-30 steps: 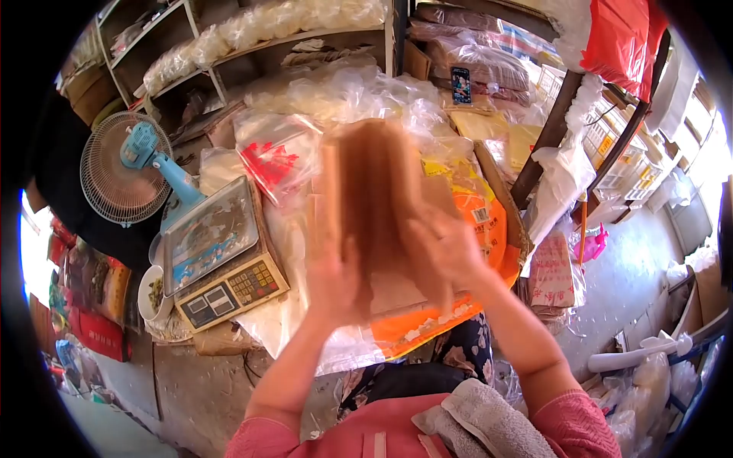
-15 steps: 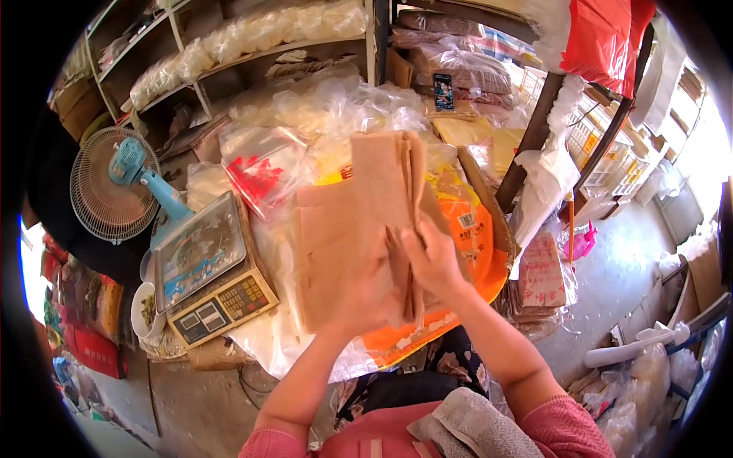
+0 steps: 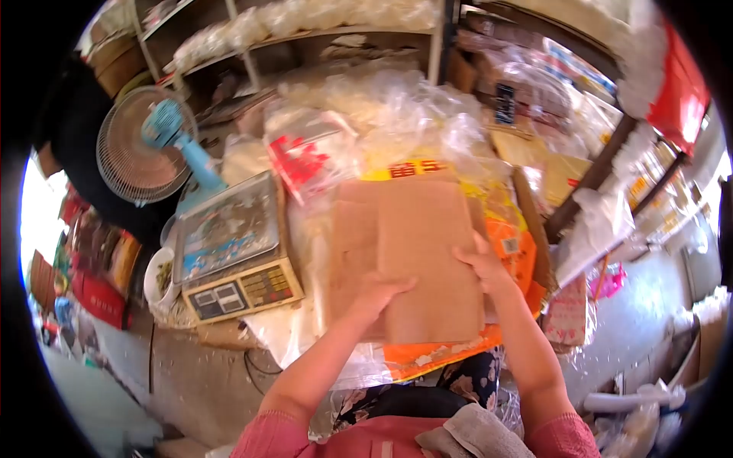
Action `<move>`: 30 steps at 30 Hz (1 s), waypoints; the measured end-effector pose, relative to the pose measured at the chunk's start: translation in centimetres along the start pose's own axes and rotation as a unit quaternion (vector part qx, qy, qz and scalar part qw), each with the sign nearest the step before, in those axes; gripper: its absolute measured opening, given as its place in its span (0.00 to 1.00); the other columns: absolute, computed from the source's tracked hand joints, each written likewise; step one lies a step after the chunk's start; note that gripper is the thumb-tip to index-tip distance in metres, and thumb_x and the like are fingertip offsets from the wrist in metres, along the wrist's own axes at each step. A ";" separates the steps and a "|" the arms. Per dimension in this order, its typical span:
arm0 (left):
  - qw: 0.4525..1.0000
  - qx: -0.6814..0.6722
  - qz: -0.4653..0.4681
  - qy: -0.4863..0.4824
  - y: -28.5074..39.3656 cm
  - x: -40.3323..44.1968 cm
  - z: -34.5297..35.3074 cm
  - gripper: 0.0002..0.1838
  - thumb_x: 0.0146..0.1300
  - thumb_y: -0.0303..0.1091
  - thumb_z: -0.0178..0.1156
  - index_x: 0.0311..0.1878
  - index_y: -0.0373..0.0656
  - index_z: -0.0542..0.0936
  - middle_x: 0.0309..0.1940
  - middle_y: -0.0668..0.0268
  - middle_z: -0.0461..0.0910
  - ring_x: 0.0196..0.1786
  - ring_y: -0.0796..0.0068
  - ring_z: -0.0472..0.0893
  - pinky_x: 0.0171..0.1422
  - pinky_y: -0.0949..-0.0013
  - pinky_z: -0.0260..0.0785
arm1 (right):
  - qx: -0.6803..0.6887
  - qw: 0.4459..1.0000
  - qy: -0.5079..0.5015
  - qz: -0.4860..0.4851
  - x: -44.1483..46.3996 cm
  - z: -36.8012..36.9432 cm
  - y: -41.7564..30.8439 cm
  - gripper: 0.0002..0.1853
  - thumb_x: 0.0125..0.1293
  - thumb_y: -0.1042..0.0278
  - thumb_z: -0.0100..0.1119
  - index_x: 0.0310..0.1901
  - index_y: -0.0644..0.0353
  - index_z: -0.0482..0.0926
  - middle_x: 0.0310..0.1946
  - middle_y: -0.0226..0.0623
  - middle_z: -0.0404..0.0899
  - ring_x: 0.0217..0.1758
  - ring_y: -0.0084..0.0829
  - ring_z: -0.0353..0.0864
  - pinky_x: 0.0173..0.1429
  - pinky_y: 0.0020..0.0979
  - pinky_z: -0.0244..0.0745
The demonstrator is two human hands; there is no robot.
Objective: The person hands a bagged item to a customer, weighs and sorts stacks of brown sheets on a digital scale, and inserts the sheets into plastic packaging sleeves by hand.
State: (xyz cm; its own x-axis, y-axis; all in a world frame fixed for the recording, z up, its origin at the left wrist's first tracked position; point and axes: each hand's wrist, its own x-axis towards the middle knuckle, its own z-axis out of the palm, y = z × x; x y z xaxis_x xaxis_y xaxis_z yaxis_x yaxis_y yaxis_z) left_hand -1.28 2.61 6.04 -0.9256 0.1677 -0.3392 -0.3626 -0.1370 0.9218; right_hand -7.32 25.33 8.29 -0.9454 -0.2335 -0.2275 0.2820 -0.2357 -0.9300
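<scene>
A stack of flat brown kraft paper pieces point(image 3: 427, 252), perhaps bags, lies in front of me over another wider brown piece point(image 3: 355, 229). My right hand point(image 3: 482, 267) grips the stack's right edge, thumb on top and fingers mostly hidden along the side. At the stack's lower left edge, my left hand point(image 3: 380, 294) has its thumb lying across the top sheet, while its other fingers are tucked out of sight. Beneath the brown paper shows an orange and yellow printed plastic sack point(image 3: 500, 229).
Left of the paper stands a weighing scale point(image 3: 237, 252) with a metal tray, beside a blue fan point(image 3: 164, 126) and a white bowl point(image 3: 160, 278). Clear plastic bags point(image 3: 405, 107) pile up behind. A phone point(image 3: 505, 104) leans at the back right, near a dark post point(image 3: 592, 179).
The upright, partly fanned brown pieces now lie flat on the wider brown piece. My hands have moved apart to its two sides. The whole view has shifted, so the scene sits further right.
</scene>
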 end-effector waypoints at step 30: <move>0.615 0.609 0.170 0.471 12.3 27.5 -27.7 0.08 0.56 0.29 0.52 0.37 0.40 0.78 0.32 0.53 0.80 0.41 0.52 0.80 0.43 0.53 0.71 | -0.002 0.998 0.025 0.053 2.9 -3.4 2.7 0.33 0.54 0.74 0.66 0.61 0.65 0.63 0.53 0.36 0.74 0.54 0.27 0.74 0.58 0.29 0.69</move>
State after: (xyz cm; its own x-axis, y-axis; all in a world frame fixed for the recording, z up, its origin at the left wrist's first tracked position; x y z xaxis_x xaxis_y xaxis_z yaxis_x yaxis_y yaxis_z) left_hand -34.14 -21.52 2.85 -0.7859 -0.3872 0.4822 -0.3122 0.9215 0.2312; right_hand -9.81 27.18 4.15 -0.9174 -0.2103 -0.3378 0.3796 -0.2081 -0.9014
